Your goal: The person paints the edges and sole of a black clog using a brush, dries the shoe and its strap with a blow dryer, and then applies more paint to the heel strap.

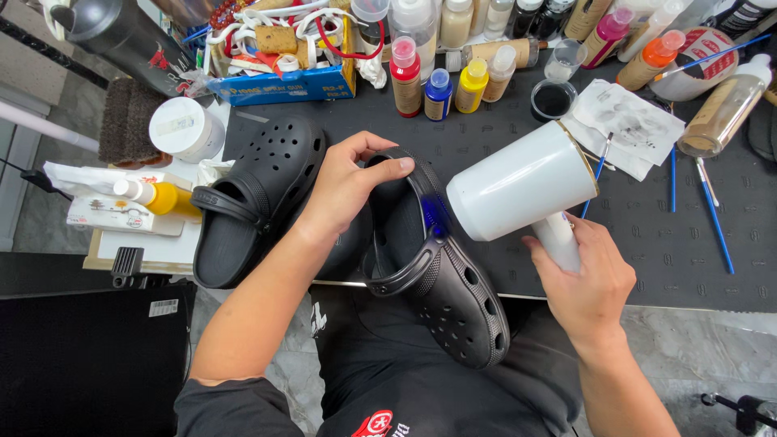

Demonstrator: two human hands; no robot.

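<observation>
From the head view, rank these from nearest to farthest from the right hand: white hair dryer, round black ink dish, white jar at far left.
1. White hair dryer: held by its handle in the right hand.
2. Black ink dish: farther up the mat, behind the dryer.
3. White jar: far left, beyond both clogs.

We are seeing the left hand [348, 190] covering part of the black clog [437, 267], so its heel end is hiding. The right hand [587, 279] is hiding the white dryer [522, 190] handle. The bottles [453, 20] at the top are getting cut off by the edge.
</observation>
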